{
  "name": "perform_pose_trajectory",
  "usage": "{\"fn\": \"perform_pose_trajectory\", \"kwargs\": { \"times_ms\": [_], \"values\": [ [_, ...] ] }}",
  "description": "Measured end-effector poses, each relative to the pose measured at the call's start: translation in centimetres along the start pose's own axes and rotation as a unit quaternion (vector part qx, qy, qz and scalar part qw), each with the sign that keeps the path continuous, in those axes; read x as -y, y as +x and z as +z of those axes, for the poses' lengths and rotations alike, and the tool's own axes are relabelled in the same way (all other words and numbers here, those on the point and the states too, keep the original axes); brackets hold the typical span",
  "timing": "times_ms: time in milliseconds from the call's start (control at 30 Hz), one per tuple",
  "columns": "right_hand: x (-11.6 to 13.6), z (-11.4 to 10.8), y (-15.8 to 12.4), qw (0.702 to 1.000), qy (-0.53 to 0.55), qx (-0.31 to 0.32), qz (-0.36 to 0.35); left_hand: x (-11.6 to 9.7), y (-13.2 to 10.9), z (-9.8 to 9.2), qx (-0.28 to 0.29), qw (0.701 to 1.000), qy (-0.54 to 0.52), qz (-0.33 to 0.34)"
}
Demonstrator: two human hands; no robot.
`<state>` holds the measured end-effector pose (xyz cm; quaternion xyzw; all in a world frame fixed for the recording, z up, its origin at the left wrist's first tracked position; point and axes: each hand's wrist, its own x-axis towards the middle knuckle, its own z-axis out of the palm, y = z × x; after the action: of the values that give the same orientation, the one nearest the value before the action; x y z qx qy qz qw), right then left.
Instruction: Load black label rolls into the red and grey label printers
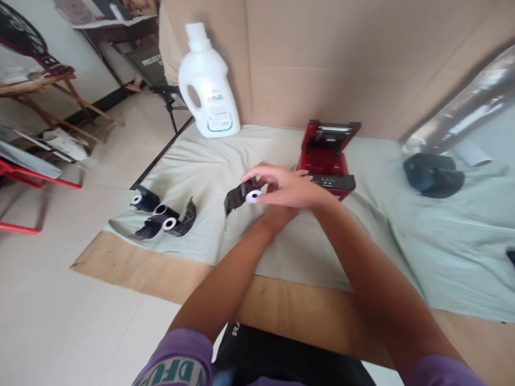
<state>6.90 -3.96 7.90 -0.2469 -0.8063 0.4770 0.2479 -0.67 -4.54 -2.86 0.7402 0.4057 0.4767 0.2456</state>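
Note:
My right hand [287,187] is over the middle of the pale green cloth [225,161], fingers curled round a small roll with a white core and a black wrapper [245,197] that hangs loose to the left. My left hand [277,214] lies under the right one, mostly hidden, touching the same roll from below. Just behind the hands stands a red label printer [328,155] with its lid open.
Three more black-wrapped rolls [163,217] lie at the cloth's left edge. A white detergent jug [207,86] stands at the back left against a cardboard wall. A dark device [432,174] and a shiny film roll [462,112] are on the right.

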Motion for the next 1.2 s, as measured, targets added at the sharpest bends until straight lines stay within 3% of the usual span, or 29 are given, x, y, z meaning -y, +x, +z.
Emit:
{"fn": "perform_pose_trajectory", "kwargs": {
  "times_ms": [133,233,333,433,467,500,600,667,700,900,1067,1200],
  "values": [
    [0.9,-7.7,-6.9,0.989,0.012,-0.145,0.013,-0.1,-0.9,0.6,-0.017,0.999,0.036,-0.019],
    [-0.9,-11.2,-10.0,0.973,0.009,-0.226,0.033,-0.7,-1.1,0.7,-0.08,0.996,0.027,-0.032],
    [-3.6,-12.8,-11.0,0.972,0.026,-0.229,0.056,-1.5,0.4,-0.3,-0.185,0.983,0.016,-0.012],
    [-5.3,-13.1,-10.9,0.976,0.052,-0.198,0.071,-2.3,4.2,-2.0,-0.304,0.953,-0.007,0.014],
    [-5.4,-13.1,-10.9,0.978,0.058,-0.187,0.073,-2.6,5.7,-2.6,-0.298,0.954,-0.02,0.017],
    [-5.4,-13.0,-10.8,0.98,0.063,-0.176,0.074,-2.9,7.2,-3.0,-0.257,0.966,-0.023,0.017],
    [-5.1,-12.9,-10.6,0.98,0.093,-0.162,0.065,-4.6,10.6,-3.6,0.028,0.999,0.012,-0.019],
    [-5.2,-13.0,-10.5,0.977,0.118,-0.166,0.056,-5.9,11.5,-3.4,0.193,0.979,0.023,-0.053],
    [-5.3,-13.0,-10.4,0.976,0.127,-0.171,0.052,-6.5,11.6,-3.2,0.234,0.97,0.022,-0.068],
    [-6.2,-12.9,-9.9,0.965,0.127,-0.223,0.05,-7.2,10.9,-2.4,0.234,0.964,-0.024,-0.125],
    [-5.1,-12.5,-9.9,0.955,0.065,-0.277,0.082,-6.5,11.1,-3.3,0.17,0.961,-0.087,-0.202],
    [-3.8,-12.3,-10.0,0.947,0.01,-0.303,0.11,-6.4,11.0,-4.1,0.187,0.949,-0.106,-0.229]
  ]
}}
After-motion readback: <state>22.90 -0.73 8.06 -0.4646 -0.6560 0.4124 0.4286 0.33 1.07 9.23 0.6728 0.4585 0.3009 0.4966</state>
